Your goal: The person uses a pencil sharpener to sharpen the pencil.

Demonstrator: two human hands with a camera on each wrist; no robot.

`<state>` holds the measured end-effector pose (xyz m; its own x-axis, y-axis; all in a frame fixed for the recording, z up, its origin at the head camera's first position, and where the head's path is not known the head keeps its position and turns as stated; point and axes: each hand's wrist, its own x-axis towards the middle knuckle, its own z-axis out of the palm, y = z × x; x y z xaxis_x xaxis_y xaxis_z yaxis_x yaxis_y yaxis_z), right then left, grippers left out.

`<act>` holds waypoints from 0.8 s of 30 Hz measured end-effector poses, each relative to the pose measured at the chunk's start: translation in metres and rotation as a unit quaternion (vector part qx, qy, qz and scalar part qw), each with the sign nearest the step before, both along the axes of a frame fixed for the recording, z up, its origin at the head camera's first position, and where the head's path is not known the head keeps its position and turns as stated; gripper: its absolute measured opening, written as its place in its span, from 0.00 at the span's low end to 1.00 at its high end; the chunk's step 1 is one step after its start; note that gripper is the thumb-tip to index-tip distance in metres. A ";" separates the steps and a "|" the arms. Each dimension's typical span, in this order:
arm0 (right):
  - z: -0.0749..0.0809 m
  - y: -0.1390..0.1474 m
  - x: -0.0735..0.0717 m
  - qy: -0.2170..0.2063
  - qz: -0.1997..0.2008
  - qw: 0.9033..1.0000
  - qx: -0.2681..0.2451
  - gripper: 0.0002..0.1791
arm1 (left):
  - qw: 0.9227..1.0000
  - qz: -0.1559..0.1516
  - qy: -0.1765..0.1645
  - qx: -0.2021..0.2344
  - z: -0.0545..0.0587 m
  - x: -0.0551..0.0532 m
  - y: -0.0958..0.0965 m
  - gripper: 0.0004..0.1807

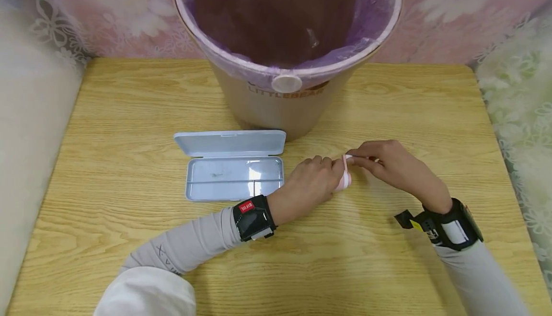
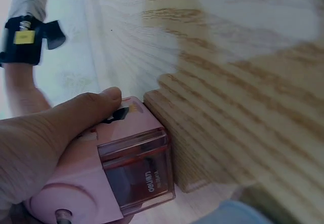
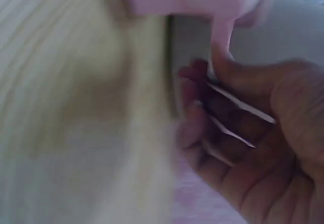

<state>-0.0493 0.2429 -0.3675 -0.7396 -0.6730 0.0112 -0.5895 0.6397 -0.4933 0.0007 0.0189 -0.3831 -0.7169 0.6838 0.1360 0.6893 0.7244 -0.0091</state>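
Your left hand (image 1: 308, 179) grips a pink pencil sharpener (image 2: 109, 193), thumb laid along one side and a fingertip just showing beneath the opposite side. Most of the sharpener is hidden in your palm from the head view; its end juts out on the right of that hand, toward your other one. The left wrist view shows its clear drawer (image 2: 139, 171) with pale lettering, and a round end close to the base of your thumb. Whether the sharpener touches the tabletop, you cannot tell from these views.

Your right hand (image 1: 392, 167) is grasping the end of the sharpener's crank (image 3: 221, 34) between thumb and fingers. The crank reaches from the sharpener's end into that pinch, so your two hands are close together, joined by the sharpener.

Left of your left hand, partly behind the wrist, sits a light blue pencil case (image 1: 215, 191) with its lid (image 1: 230, 143) raised on the far side. A small dark mark shows in its long compartment, and a bright reflection lies over the right part.

Beyond your left hand stands a large bin (image 1: 276, 110) lettered LITTLEBEAR, lined with a purple bag (image 1: 373, 30); the case's lid is right by its base. A black strap (image 1: 254, 220) circles your left wrist and another (image 1: 454, 229) your right, over grey sleeves (image 1: 194, 244). Under your hands is a wood-grain table (image 1: 108, 114), with a pink flowered cloth (image 1: 129, 4) past its far edge.
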 end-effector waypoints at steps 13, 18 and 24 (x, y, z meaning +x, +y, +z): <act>-0.030 -0.010 0.025 0.001 0.040 0.999 0.036 0.07 | 0.998 0.014 -0.052 0.016 0.000 0.000 -0.005 0.22; -0.034 -0.009 0.048 0.042 0.077 0.996 0.001 0.07 | 0.998 0.025 -0.044 0.022 0.000 0.000 -0.004 0.18; -0.022 0.004 0.069 0.050 0.091 0.994 -0.038 0.05 | 0.999 0.020 -0.039 0.023 -0.002 -0.002 0.002 0.12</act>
